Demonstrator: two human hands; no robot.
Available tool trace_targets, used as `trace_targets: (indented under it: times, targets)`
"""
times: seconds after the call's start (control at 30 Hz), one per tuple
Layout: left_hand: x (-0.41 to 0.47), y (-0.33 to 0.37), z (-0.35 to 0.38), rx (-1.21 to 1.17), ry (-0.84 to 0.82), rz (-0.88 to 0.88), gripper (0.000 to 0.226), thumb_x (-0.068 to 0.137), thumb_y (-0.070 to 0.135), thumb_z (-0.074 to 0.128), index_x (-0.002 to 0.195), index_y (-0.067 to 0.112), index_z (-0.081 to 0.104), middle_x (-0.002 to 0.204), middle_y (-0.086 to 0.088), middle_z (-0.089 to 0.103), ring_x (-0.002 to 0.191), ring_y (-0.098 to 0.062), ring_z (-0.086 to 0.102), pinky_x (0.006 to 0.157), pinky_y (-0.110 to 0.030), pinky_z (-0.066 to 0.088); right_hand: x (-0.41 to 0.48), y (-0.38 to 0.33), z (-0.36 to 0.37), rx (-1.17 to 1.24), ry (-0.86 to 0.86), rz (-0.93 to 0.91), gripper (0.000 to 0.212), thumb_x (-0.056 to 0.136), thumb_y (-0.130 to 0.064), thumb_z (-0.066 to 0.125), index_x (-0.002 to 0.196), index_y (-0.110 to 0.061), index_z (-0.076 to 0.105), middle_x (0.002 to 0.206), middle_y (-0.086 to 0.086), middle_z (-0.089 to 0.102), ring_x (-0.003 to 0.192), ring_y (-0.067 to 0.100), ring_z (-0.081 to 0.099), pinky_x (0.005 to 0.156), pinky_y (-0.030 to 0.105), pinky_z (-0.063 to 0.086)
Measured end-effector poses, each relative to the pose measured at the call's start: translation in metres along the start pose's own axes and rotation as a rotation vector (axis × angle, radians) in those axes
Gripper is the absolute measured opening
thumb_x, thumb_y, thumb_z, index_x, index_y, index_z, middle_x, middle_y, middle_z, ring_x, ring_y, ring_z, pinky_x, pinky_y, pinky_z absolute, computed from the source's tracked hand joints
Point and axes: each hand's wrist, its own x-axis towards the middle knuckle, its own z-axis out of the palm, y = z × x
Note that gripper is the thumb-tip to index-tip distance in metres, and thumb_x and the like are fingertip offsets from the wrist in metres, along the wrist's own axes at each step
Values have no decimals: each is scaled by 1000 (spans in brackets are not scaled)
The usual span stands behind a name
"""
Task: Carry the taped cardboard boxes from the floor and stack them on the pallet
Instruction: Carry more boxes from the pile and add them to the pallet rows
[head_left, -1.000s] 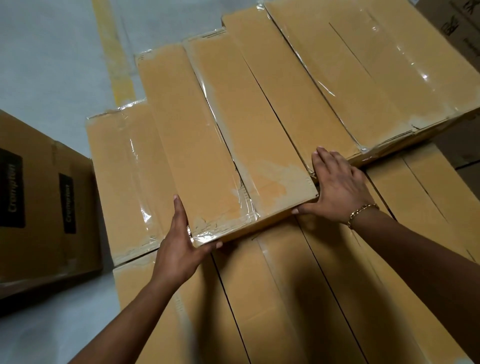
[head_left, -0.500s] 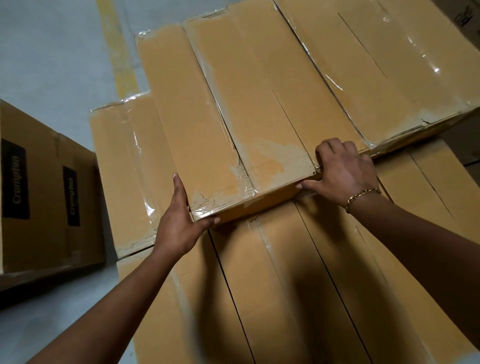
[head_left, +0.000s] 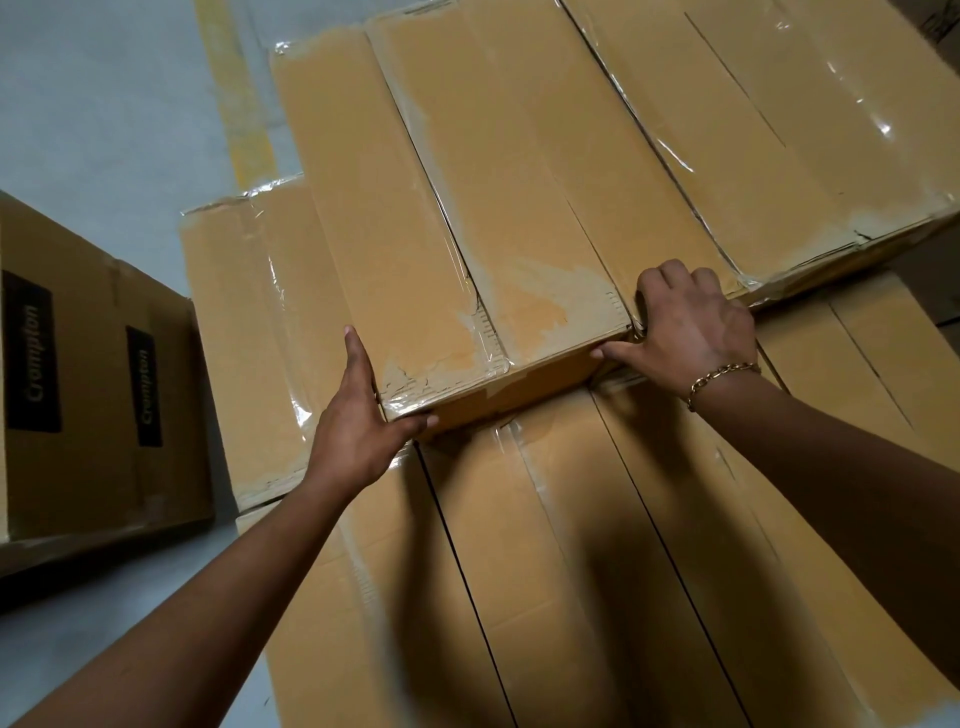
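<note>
Floor (head_left: 104, 104): grey, yellow stripe.
Side carton (head_left: 93, 395): read "Crompton".
Left hand (head_left: 358, 431): fingers flat against taped box (head_left: 467, 234) corner.
Right hand (head_left: 691, 327): fingers curled on its opposite corner.

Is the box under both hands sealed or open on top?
Sealed. Its top flaps lie flat and closed, with clear tape running along the centre seam of the box and wrapping over the near edge, torn in patches.

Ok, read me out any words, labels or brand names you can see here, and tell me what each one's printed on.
"Crompton": black label on the separate carton at left, reading sideways.
"Crompton": second black label on the same carton.
Box being held, its neighbours and the layer beneath: clear tape only, no readable text.
Top right corner: dark print, cut off, unreadable.
</note>
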Motion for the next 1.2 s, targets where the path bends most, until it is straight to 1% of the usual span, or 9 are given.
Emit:
trace_targets:
  times: [0.4, 0.5, 0.63, 0.77, 0.87, 0.97, 1.03, 1.1, 1.2]
  targets:
    - [9, -4, -1, 7, 2, 24, 135, 74, 48, 86, 155, 42, -22, 160, -4, 41, 136, -32, 48, 96, -36, 43, 2, -5, 0, -10, -12, 29, 79, 71, -79, 66, 119, -17, 50, 120, 5, 50, 113, 31, 50, 79, 47, 53]
    - [9, -3, -2, 9, 1, 25, 135, 75, 47, 86, 156, 40, -21, 157, -9, 43, 133, -33, 49, 92, -34, 42, 1, -7, 0, -11, -7, 38, 80, 71, -79, 65, 120, -17, 51, 121, 5, 51, 113, 32, 50, 79, 48, 52]
    - [9, -2, -3, -3, 5, 32, 135, 75, 45, 87, 158, 38, -19, 156, -3, 44, 128, -31, 52, 89, -30, 38, 1, -7, 1, -21, 0, 45, 80, 71, -80, 65, 120, -17, 51, 120, 4, 51, 113, 31, 50, 78, 46, 51]
    - [9, -1, -5, -28, -17, 45, 138, 72, 44, 89, 159, 37, -18, 164, 2, 32, 137, -27, 48, 95, -29, 38, -1, -8, 2, -12, -3, 48, 79, 72, -79, 66, 119, -17, 50, 120, 5, 50, 113, 31, 49, 77, 45, 50]
    - [6, 1, -10, -80, -65, 38, 142, 67, 52, 90, 158, 39, -19, 169, 5, 17, 147, -20, 38, 103, -27, 34, 0, -7, 3, -3, -16, 51, 76, 72, -77, 67, 117, -18, 50, 119, 4, 49, 113, 31, 48, 77, 44, 50]
    - [0, 0, -13, -118, -104, 40, 143, 64, 62, 87, 158, 40, -18, 170, 8, 12, 148, -14, 34, 108, -27, 33, -1, -6, 5, -11, -11, 45, 75, 71, -77, 68, 113, -18, 49, 117, 4, 49, 111, 30, 48, 78, 45, 51]
    - [-3, -3, -15, -143, -116, 47, 139, 66, 65, 85, 158, 39, -16, 169, 13, 9, 148, -11, 34, 111, -29, 34, -3, -6, 7, -30, -16, 41, 76, 71, -78, 67, 114, -18, 48, 117, 4, 48, 110, 30, 48, 79, 46, 51]
    - [-6, -7, -17, -149, -112, 63, 132, 70, 68, 80, 159, 39, -13, 169, 17, 9, 146, -8, 36, 114, -37, 38, -6, -7, 8, -52, -28, 43, 77, 71, -78, 66, 115, -18, 47, 118, 4, 48, 110, 29, 48, 80, 46, 51]
    - [-6, -15, -22, -112, -70, 101, 119, 77, 71, 72, 161, 39, -7, 169, 15, 13, 147, -9, 35, 114, -44, 41, -10, -8, 5, -84, -84, 52, 80, 71, -79, 66, 121, -20, 45, 128, 2, 46, 116, 28, 49, 86, 48, 50]
